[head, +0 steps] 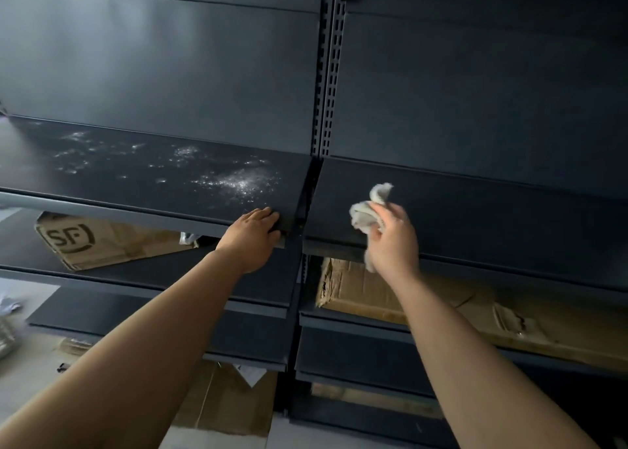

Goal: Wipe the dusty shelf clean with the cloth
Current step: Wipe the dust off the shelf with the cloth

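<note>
A dark metal shelf (112,180) runs across the left half of the view, with white dust specks (238,181) scattered over its top, thickest near its right end. My left hand (253,236) grips the front edge of this shelf at its right corner. My right hand (394,241) holds a crumpled grey-white cloth (370,207) above the front edge of the neighbouring dark shelf (475,207) on the right. The cloth is off the dusty patch, to its right.
A slotted upright post (328,74) separates the two shelf bays. On the lower shelves lie a cardboard box marked SF (88,241) at left and flattened cardboard (441,299) at right. More cardboard (231,401) sits near the floor.
</note>
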Tool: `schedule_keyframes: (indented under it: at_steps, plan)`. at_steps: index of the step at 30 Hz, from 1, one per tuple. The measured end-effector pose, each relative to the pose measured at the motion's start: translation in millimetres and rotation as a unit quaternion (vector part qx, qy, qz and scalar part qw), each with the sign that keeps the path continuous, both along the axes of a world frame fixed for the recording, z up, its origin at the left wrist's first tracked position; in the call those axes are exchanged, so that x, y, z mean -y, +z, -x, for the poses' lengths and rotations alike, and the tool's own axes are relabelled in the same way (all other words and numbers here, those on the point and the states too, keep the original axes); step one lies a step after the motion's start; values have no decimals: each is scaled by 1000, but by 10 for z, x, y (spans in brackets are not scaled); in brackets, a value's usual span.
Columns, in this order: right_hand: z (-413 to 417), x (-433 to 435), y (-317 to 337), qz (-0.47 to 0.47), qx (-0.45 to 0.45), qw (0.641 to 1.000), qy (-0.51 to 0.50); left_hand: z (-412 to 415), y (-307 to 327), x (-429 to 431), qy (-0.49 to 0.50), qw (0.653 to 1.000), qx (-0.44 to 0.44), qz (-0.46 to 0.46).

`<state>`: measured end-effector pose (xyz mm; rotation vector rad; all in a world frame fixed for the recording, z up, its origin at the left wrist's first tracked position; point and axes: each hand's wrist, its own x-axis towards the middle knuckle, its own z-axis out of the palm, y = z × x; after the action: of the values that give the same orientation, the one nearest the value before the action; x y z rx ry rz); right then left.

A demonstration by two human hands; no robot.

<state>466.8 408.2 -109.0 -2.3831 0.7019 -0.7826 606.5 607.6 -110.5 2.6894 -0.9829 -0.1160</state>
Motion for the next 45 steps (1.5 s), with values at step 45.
schedule_keyframes:
  at_steps: [45]
  plan:
    - [334, 187, -235, 166, -79, 981, -68, -20, 21, 2, 12, 999, 21, 30]
